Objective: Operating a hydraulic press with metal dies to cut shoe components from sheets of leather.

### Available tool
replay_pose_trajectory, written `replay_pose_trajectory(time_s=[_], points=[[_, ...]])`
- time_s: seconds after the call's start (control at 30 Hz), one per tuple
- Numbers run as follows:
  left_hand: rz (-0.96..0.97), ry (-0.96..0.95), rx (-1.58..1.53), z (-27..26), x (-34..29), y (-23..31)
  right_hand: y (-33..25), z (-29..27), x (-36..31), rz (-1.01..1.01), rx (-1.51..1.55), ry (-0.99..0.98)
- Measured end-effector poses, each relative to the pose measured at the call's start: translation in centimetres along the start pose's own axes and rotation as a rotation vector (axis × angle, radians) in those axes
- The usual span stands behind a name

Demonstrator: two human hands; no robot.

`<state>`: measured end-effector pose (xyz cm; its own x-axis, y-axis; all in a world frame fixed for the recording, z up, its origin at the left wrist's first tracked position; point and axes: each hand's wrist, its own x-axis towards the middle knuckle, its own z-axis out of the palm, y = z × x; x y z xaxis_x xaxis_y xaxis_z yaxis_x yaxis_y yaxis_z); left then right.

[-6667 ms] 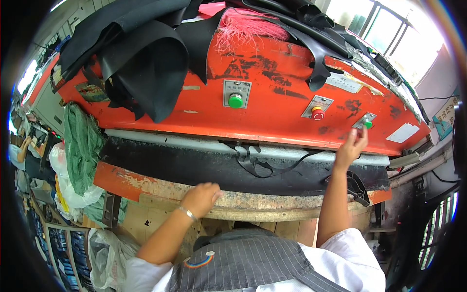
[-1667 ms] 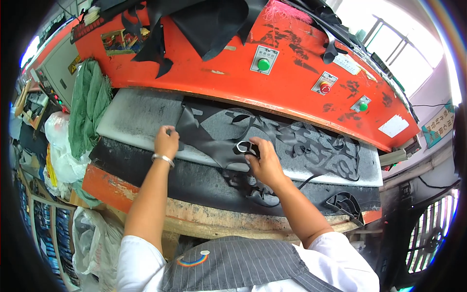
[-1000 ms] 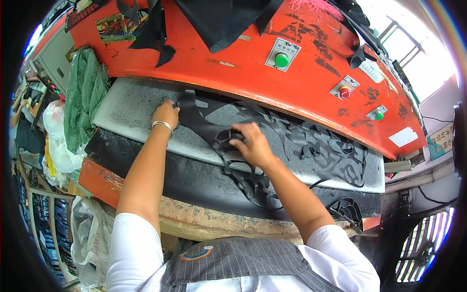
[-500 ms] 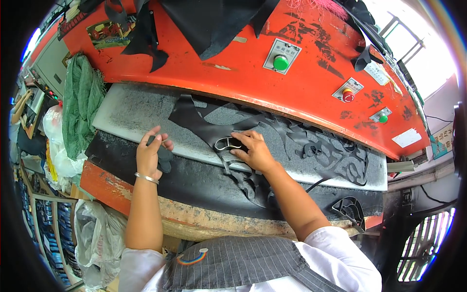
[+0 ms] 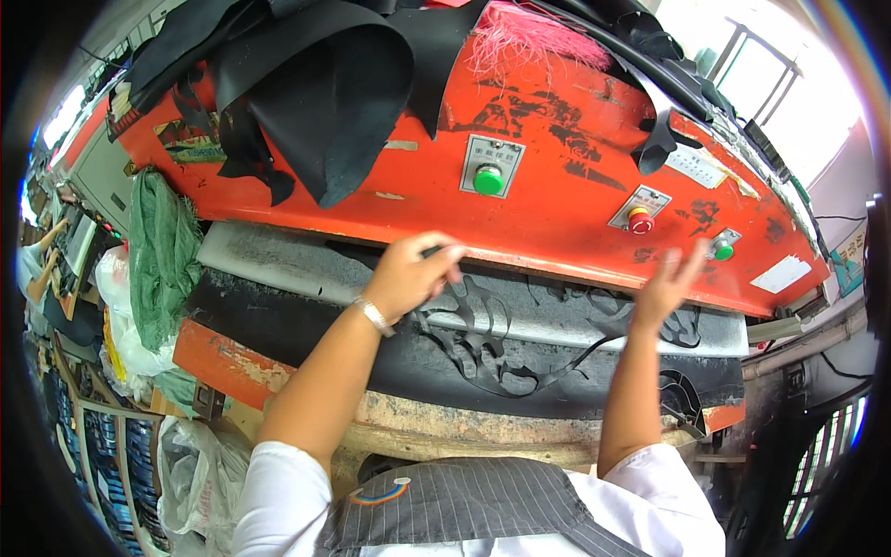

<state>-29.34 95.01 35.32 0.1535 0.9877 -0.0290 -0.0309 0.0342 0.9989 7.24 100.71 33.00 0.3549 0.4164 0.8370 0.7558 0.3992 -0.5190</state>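
Observation:
My left hand (image 5: 406, 277), with a silver bangle at its wrist, is closed at the front edge of the red machine. A bit of black sheet shows between its thumb and fingers. Beside and below it, a cut-out black scrap (image 5: 483, 348) with looping strips lies over the pale pad (image 5: 594, 339) and the dark ledge. My right hand (image 5: 661, 295) is raised over the pad's right part, slightly blurred, fingers apart and holding nothing. Behind its fingertips is a small green button (image 5: 724, 251). The metal-edged frame that the right hand touched earlier does not show now.
On the red machine front (image 5: 548, 209) are a larger green button (image 5: 488, 179) and a red knob (image 5: 640, 220). Black sheets (image 5: 325, 102) drape over its top. A dark metal cutting die (image 5: 682, 399) stands at the ledge's right end. Green sacking (image 5: 160, 260) hangs at left.
My left hand has moved right and closed on black sheet. The right hand has left the metal-edged frame and moved right toward the buttons. The black scrap has shifted and bunched up.

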Motion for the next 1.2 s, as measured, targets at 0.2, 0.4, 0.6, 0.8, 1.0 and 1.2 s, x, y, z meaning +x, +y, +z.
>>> replay_pose_trajectory(time_s=[0.2,0.4,0.6,0.8,1.0,1.2], points=[[0.452,0.0,0.559,6.3,8.5,5.1,13.3,-3.9,13.0,0.26,-0.139,0.279],[0.209,-0.06,0.684,3.8,1.2,1.4,8.7,-5.5,9.1,0.334,-0.011,0.175],[-0.209,-0.211,1.216,0.1,-12.9,-5.0,0.9,-6.7,5.8,0.201,0.231,-0.01],[-0.197,0.023,1.275,2.2,-16.1,-6.0,-12.8,2.0,-3.4,-0.138,0.357,-0.713],[-0.219,0.073,1.24,1.3,-16.7,-6.8,-17.7,5.2,-7.6,-0.269,0.418,-0.954],[-0.441,-0.454,1.012,-2.5,-16.1,-5.9,-14.7,8.4,-12.5,-0.18,0.13,-1.176]])
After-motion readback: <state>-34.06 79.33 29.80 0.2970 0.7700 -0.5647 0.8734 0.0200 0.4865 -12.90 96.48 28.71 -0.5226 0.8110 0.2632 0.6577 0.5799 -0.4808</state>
